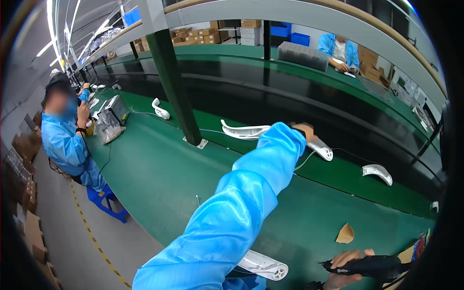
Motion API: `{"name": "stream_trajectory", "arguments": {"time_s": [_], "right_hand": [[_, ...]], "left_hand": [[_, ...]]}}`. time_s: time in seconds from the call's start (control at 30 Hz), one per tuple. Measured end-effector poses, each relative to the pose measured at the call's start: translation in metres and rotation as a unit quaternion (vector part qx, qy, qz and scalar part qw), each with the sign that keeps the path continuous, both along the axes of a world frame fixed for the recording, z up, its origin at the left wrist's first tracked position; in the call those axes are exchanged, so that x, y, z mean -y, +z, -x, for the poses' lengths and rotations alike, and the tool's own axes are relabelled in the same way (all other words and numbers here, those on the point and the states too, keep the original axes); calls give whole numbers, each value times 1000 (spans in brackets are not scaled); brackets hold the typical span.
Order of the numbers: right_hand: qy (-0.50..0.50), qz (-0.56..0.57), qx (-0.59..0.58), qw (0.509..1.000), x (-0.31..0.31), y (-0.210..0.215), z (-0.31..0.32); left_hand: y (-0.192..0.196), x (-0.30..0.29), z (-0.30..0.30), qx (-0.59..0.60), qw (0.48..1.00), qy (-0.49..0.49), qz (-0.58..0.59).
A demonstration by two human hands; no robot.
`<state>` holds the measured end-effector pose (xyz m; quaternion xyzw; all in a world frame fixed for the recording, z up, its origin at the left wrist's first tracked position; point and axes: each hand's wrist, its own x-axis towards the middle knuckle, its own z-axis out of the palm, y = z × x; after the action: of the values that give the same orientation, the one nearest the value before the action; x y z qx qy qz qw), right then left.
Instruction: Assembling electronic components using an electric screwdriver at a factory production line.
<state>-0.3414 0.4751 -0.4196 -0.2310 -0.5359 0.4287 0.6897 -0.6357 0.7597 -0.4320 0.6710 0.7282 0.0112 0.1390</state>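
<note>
Currently left hand (305, 130) reaches far across the green worktop (159, 179), fingers wrapped around a long white plastic part (251, 131) by the dark conveyor. Right hand (349, 266), near right, fingers curled on a black part (374, 266). Another white part (263, 265) lies near.

curved shell (246, 131) on bench (159, 179); second shell (377, 172) right, post (175, 87) left

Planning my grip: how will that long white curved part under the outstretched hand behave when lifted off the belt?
The white curved part looks like thin moulded plastic: probably stiff and light. Held at one end by the left hand, it may tilt; its curved shape could rock.
</note>
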Motion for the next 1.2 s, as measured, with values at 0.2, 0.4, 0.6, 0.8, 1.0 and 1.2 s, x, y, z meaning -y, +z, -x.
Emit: {"name": "stream_trajectory", "arguments": {"time_s": [0.2, 0.4, 0.6, 0.8, 1.0, 1.2], "right_hand": [[-16, -11, -6, 1000, 0, -3, -3], [-6, 23, -27, 999, 1, -7, 0], [43, 47, -55, 996, -2, -2, 0], [8, 2, -43, 999, -11, -2, -6], [4, 47, -56, 997, -7, 6, -5], [-8, 70, -30, 997, -4, 7, -4]], "left_hand": [[35, 51, 104, -176, 982, 45, 45], [6, 87, 153, -195, 978, 58, 53], [113, 166, 154, -120, 907, -22, -404], [110, 282, 1, 81, 884, -222, -403], [33, 316, -54, 151, 945, -268, -114], [3, 302, -46, 211, 939, -267, 47]]}}
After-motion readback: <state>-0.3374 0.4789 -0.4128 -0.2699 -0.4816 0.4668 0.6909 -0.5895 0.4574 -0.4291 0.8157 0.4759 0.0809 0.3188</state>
